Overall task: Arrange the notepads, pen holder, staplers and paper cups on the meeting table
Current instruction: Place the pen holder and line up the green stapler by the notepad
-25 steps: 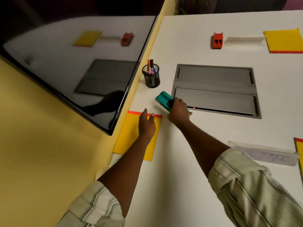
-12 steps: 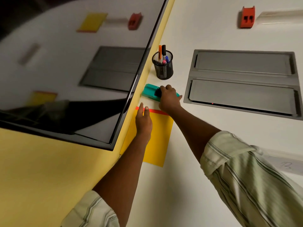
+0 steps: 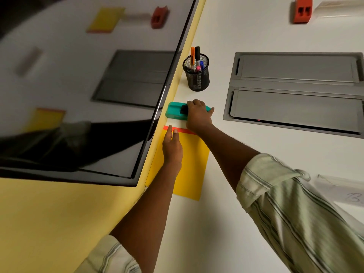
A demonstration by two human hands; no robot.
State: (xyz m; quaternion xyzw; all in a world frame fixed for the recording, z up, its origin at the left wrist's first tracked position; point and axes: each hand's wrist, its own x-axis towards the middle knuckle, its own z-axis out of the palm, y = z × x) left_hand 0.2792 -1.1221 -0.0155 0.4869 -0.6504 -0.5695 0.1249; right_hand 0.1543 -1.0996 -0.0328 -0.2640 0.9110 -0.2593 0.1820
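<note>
the right hand [image 3: 199,117] is curled over the green stapler [image 3: 174,112], fingers wrapped across its top, so it grips it while the stapler lies flat and crosswise on the white table [image 3: 236,223]. just under that wrist lies the yellow notepad [image 3: 189,170], and the left hand [image 3: 172,148] rests flat on it, fingers straight and together, fingertips at the orange strip along the pad's far edge. to my eye that flat hand is pinning the pad so it cannot slide while the stapler is squared up parallel to the strip; a thin band of bare table shows between the two. just beyond the right hand's knuckles stands the black mesh pen holder [image 3: 197,75], pens upright in it, near the stapler but not touching. off to the thumb side of the right hand a grey flap panel [image 3: 295,95] is sunk into the table. well beyond it an orange stapler [image 3: 301,9] sits just beside a clear card stand [image 3: 338,8], which looks like another seat's set, so i take this as matching that layout. to the outside of the left hand a glossy dark screen [image 3: 78,85] mirrors the table. as for writing, a card [image 3: 350,196] near the right sleeve carries a handwritten mark that looks like a "b"; the rest is blurred. i can read no brand on the staplers, pens or pad.
</note>
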